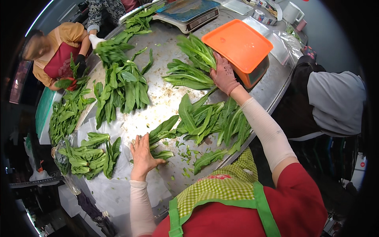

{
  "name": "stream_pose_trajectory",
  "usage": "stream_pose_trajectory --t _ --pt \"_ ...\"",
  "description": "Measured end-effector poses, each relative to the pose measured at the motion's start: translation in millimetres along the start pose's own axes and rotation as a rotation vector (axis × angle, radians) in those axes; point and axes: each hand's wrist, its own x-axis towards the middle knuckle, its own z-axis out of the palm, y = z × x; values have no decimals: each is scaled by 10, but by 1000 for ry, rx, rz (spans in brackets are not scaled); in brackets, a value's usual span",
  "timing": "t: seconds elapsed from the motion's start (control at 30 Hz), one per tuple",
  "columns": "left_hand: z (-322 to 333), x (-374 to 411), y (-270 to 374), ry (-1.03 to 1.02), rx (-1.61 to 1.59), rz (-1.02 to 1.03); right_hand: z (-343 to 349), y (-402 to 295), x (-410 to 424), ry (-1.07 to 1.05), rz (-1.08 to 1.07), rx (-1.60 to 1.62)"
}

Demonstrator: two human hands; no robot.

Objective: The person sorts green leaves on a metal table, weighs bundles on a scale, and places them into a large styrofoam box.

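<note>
My left hand (143,159), bare, is palm down over the near part of the metal table (165,103). Its fingers are spread beside the stem ends of a few loose green leaves (163,129). My right hand (224,74) wears a pinkish glove. It is closed about the stem ends of a bunch of long leafy greens (197,53), close to an orange weighing tray (239,44). A second bunch (187,75) lies just below, its stem ends near my thumb. Between my arms spreads a loose pile of long leaves (204,118).
Greens are heaped at the left centre (123,86) and trimmed bunches (86,158) lie on white sheeting (118,189). A platform scale (189,14) stands at the far side. Across the table a co-worker (59,53) handles leaves; another person's white-gloved hand (95,41) touches a bunch. Plastic bags (281,44) lie right.
</note>
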Motion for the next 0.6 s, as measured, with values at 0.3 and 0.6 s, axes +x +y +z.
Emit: stream_pose_trajectory --t 0.3,0.6 --pt "152 -170 -20 148 -37 25 -427 -321 176 132 -113 272" --pt "476 -365 -38 454 -117 125 -1068 1148 832 324 -67 -132"
